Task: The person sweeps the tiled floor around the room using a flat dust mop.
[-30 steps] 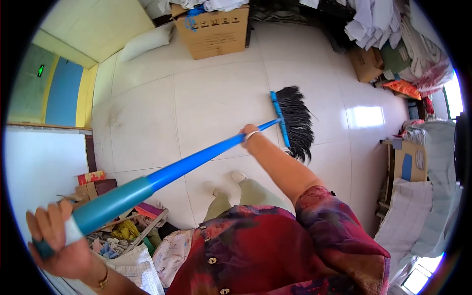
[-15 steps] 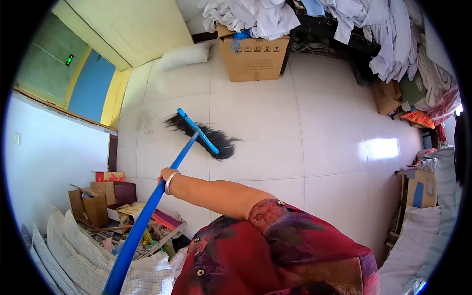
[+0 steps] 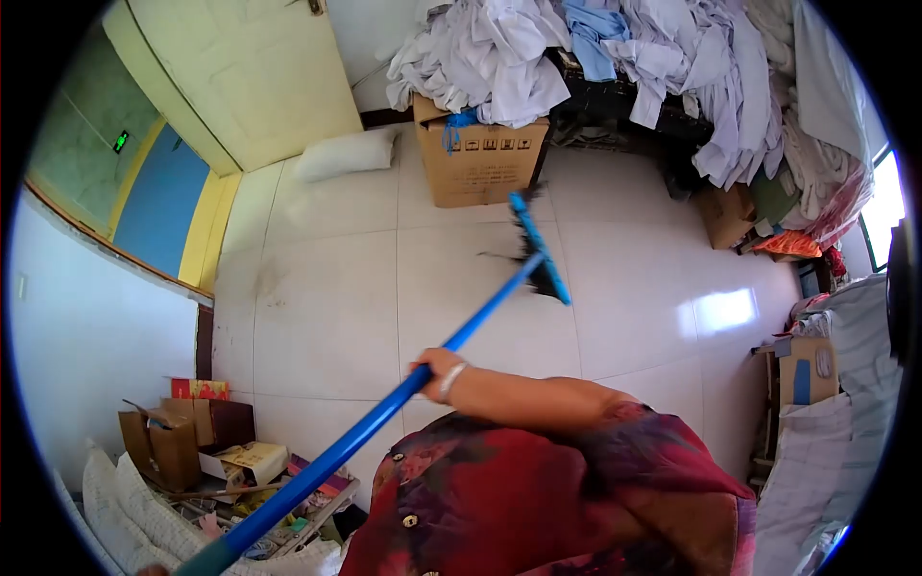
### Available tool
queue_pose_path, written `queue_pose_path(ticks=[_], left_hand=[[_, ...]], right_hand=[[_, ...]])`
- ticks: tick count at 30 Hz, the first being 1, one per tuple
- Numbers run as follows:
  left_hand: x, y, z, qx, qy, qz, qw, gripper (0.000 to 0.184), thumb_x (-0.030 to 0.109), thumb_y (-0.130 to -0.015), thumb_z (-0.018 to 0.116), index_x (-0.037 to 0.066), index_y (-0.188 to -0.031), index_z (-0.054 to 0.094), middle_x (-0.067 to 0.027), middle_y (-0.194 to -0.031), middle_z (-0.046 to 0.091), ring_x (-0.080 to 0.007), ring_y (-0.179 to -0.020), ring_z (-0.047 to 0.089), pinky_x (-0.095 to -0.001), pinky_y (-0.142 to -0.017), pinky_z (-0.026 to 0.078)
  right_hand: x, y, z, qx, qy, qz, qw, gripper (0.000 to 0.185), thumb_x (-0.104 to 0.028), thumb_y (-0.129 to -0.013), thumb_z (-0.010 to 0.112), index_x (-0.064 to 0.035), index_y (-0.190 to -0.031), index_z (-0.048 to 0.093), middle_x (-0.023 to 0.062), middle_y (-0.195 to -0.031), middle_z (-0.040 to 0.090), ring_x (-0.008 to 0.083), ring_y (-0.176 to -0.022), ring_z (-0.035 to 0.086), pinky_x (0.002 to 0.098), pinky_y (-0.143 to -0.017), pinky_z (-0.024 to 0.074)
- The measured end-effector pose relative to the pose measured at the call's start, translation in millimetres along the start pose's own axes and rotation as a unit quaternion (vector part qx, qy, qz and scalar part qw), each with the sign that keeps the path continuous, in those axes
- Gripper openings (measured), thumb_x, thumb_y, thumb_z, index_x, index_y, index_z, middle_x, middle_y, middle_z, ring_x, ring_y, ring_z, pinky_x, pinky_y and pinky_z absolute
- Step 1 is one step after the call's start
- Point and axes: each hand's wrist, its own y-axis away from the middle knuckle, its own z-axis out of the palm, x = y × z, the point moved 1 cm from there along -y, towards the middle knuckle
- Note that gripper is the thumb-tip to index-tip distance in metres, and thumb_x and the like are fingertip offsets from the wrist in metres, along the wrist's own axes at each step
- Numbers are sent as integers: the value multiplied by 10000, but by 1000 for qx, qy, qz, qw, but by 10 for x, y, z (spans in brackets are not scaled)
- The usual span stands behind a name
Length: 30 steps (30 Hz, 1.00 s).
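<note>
Forward, broom head point(image 3: 544, 252) beyond right grip point(image 3: 439, 371), curled round blue handle point(image 3: 341, 447); left grip point(image 3: 154, 570) unclear

The bottom edge cuts off nearly all of your left hand point(image 3: 152, 570) and the near end of your broom point(image 3: 327, 453), so you can't tell that grip. The dark bristles point(image 3: 544, 280) are blurred, partly hidden behind the blue head point(image 3: 541, 246); the smallest print on the carton point(image 3: 475, 182) is unreadable.

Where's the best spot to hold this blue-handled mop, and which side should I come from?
Probably mid-pole: close the right hand around the blue pole from the right, as it grips now. The pole is straight and slants from lower left up to the mop head, so reaching from the right meets it crosswise.
</note>
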Motion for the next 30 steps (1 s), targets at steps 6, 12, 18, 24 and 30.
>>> queue_pose_path(ticks=[6,12,18,24,30], left_hand=[[-2148,-341,65,105,21,-206,973,213,290,-703,430,120,-670,305,36,-482,264,-80,-462,288,-252,-505,292],[-4445,-595,892,101,86,-404,905,173,235,-646,449,93,-632,351,-20,-505,328,-148,-536,345,-305,-598,338],[-6070,-789,2206,-122,132,-530,829,133,194,-660,444,63,-667,420,-84,-603,477,-210,-645,447,-363,-700,350],[-6713,-1034,2762,-110,102,-555,818,130,185,-647,465,63,-672,427,-94,-609,473,-220,-671,445,-373,-751,335],[-6770,-1187,2786,-91,61,-483,869,117,166,-645,464,59,-665,419,-97,-647,476,-210,-657,429,-372,-747,313]], right_hand=[[-1634,-142,-1112,58,-114,-148,981,48,-9,-618,431,-43,-601,401,79,-523,405,209,-495,423,296,-496,397],[-3122,-375,-2342,213,-262,-269,902,124,-73,-651,407,-80,-554,332,41,-478,383,150,-388,374,242,-382,359],[-3760,-375,-3049,245,-374,-225,865,104,-107,-656,380,-83,-568,330,27,-439,373,129,-398,402,212,-386,391],[-4539,-448,-2986,272,-373,-163,872,114,-122,-660,379,-90,-566,323,14,-432,370,116,-340,385,209,-328,378],[-5468,-569,-2498,230,-266,-194,916,160,-118,-638,381,-117,-489,320,25,-411,345,134,-336,357,228,-313,329]])
